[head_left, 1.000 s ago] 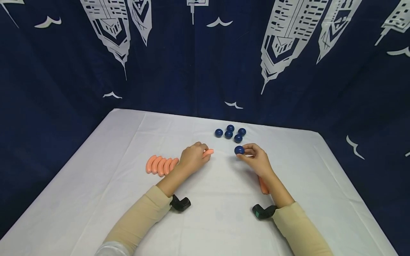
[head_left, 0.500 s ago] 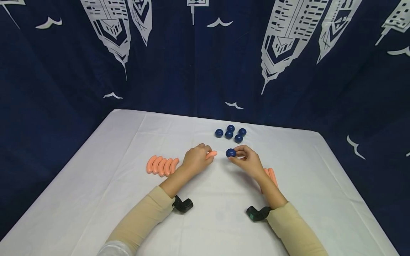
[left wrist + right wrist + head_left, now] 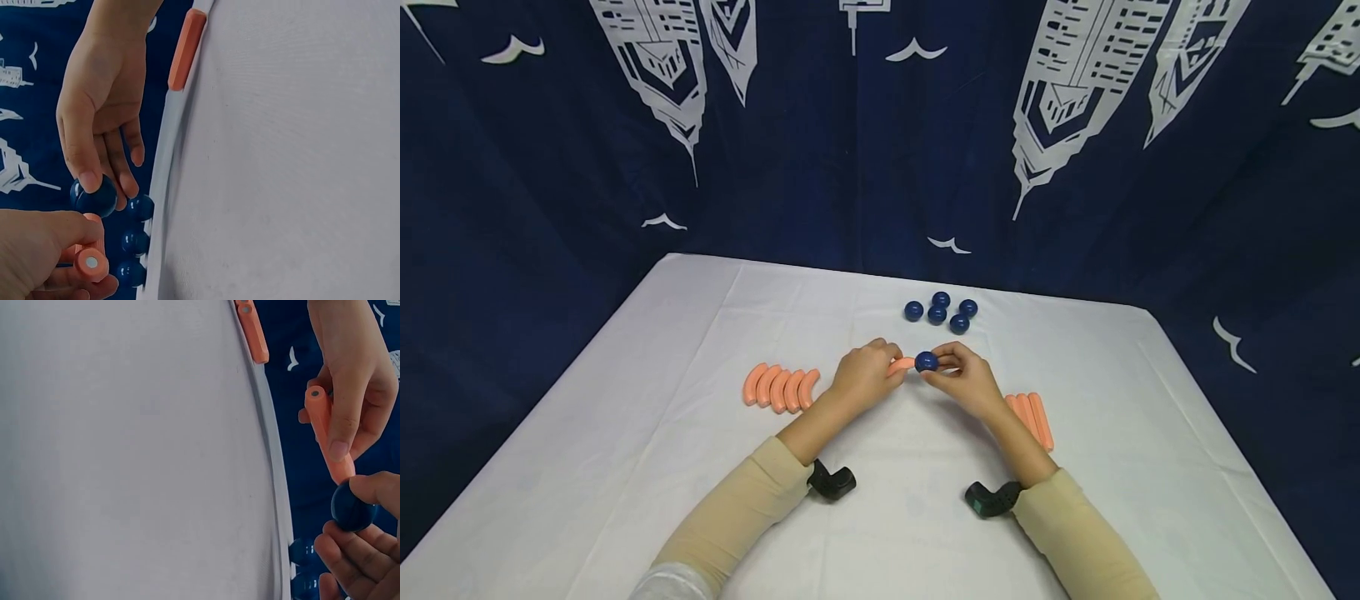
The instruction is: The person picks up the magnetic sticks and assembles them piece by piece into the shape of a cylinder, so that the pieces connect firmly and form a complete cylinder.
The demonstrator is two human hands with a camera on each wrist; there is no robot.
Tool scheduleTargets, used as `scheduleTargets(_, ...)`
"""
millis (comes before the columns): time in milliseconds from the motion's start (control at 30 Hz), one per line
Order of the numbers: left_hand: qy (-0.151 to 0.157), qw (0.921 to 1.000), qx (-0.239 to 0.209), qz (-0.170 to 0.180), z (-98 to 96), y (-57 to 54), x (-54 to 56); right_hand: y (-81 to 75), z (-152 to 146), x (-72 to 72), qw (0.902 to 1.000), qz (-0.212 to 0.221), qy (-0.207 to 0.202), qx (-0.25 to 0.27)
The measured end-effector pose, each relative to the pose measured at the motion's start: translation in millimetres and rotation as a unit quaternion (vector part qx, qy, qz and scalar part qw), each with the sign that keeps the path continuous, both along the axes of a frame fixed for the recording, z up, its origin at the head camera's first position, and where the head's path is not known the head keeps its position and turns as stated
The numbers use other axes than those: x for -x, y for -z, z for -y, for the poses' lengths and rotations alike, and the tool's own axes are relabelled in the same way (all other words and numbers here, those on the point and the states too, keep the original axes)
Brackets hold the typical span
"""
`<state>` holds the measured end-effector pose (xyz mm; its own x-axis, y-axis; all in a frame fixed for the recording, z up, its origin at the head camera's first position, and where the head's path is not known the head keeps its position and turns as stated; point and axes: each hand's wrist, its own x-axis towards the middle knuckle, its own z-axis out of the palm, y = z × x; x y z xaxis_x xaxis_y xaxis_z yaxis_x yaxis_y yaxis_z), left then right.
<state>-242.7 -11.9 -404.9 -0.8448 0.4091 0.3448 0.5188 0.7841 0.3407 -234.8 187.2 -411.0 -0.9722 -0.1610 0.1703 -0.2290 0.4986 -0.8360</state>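
Observation:
My left hand [image 3: 862,375] grips an orange rod [image 3: 901,365] over the middle of the table. Facing it, my right hand [image 3: 967,383] pinches a blue ball [image 3: 927,361] between thumb and fingers. The rod's far end meets the ball, as the right wrist view shows with the rod [image 3: 322,422] running down to the ball [image 3: 350,509]. A small silvery disc sits in the rod's near end [image 3: 92,264] in the left wrist view. The fingers of the left hand partly cover the rod.
Several curved orange rods [image 3: 778,389] lie in a row left of my left arm. Straight orange rods [image 3: 1036,417] lie beside my right forearm, which partly hides them. Several blue balls [image 3: 937,315] rest toward the table's back edge. A dark blue printed curtain [image 3: 850,167] hangs behind the white-covered table [image 3: 887,533].
My right hand has moved left with the blue ball, and my left hand slightly right with the orange rod. The gap between ball and rod has closed. More straight rods show by the right forearm.

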Motion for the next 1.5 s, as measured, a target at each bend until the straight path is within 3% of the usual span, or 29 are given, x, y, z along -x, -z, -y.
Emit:
scheduleTargets(800, 0.000, 0.9997, 0.019, 0.015, -5.0, 3.9, 5.1, 3.5, -3, -4.0, 0.9987, 0.039, 0.015, -0.029)
scheduleTargets(1500, 0.064, 0.9968, 0.047, 0.011, -15.8, 18.0, 19.5, 19.5, -12, -10.8, 0.9969, 0.057, -0.005, -0.053)
